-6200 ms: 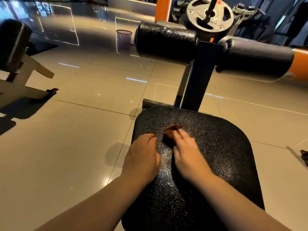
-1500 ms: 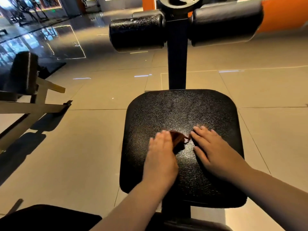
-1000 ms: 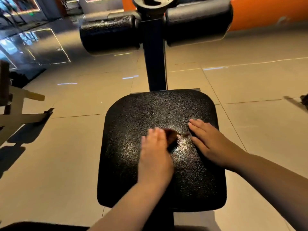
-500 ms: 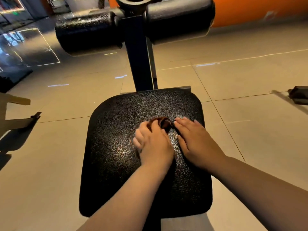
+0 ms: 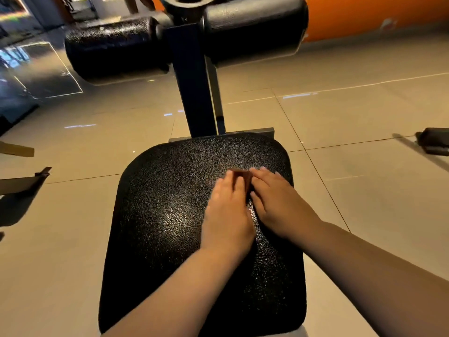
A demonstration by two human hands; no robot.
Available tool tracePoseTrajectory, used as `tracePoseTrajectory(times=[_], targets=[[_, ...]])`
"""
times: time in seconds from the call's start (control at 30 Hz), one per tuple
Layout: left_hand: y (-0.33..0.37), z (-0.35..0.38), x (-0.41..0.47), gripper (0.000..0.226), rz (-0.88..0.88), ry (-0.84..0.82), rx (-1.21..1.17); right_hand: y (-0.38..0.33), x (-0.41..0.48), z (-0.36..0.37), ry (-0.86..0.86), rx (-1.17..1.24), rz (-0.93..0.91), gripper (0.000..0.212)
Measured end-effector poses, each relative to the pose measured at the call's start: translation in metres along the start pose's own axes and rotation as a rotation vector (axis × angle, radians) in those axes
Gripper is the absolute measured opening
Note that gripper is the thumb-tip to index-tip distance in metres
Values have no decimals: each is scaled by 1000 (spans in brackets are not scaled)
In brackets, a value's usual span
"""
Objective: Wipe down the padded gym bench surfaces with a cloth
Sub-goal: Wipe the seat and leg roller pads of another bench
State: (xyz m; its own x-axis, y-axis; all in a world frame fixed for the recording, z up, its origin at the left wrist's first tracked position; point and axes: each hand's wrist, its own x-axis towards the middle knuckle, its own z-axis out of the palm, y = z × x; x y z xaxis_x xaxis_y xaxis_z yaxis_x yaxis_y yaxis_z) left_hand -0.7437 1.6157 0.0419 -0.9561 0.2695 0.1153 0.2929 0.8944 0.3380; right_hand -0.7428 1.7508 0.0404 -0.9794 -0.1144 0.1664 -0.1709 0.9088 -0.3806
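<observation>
Okay: cloth (image 5: pixel 240 176) is bunched small on the pad (image 5: pixel 167 215), far-right part, between your hands.
It looks soft, limp and light, with no stiffness, so it'll likely fold or roll under itself unless you pin it flat. The pad's pebbled vinyl probably drags on it. Your left hand (image 5: pixel 228 212) lies over it, fingers straight and together, pressing down. Your right hand (image 5: pixel 279 205) is flat on the pad, fingers straight, fingertips touching the cloth's right edge. Neither hand pinches it. Best hold, I'd judge: fingers spread over the wad, pushing from on top. Beyond the pad, the post (image 5: pixel 192 81) carries two rollers (image 5: pixel 114 52), well apart from both hands.
</observation>
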Motion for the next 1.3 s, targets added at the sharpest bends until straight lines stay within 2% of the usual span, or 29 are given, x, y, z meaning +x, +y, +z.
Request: tracePoseTrajectory(times=[0.1,0.17,0.27,0.3,0.4,0.47,0.53,0.63,0.67,0.8,0.87,1.0,1.03,1.13,1.2,1.23,1.3], targets=[[-13,-8,-9,63,124,3,53,0,3,-3,-9,-4,15,50],[-27,-13,14,63,54,58,114,-4,5,-1,-9,-12,40,53],[-28,-14,43,56,-121,97,4,-6,10,1,-19,-18,61,53],[-22,-11,43,55,-97,71,-39,-6,12,1,-10,-21,72,52],[-8,-3,17,59,170,-42,-101,-8,17,2,27,10,111,49],[-24,-10,12,63,219,-58,-76,-10,19,5,32,7,124,50],[-50,-13,36,63,127,-6,1,-11,20,7,31,-29,127,50],[-64,-18,65,60,-128,91,-67,-10,20,7,17,-37,125,52],[-54,-16,63,59,-124,86,-77,-9,20,7,8,-39,126,52],[-21,-5,27,63,180,-30,-95,-7,25,6,4,-45,136,47],[-34,-10,37,63,150,-44,-26,-7,28,7,1,-43,144,48],[-54,-18,69,62,-122,100,-34,-7,31,7,-24,-51,155,54],[-47,-16,68,63,-120,100,-46,-7,33,7,-24,-53,159,55],[-29,-7,51,63,142,26,-30,-10,41,8,-9,-66,182,52],[-41,-12,56,63,230,-7,12,-13,45,9,0,-85,191,52],[-53,-14,66,65,203,-3,27,-14,46,10,0,-98,194,53],[-72,-22,81,68,27,44,24,-14,46,10,-8,-114,198,56]])
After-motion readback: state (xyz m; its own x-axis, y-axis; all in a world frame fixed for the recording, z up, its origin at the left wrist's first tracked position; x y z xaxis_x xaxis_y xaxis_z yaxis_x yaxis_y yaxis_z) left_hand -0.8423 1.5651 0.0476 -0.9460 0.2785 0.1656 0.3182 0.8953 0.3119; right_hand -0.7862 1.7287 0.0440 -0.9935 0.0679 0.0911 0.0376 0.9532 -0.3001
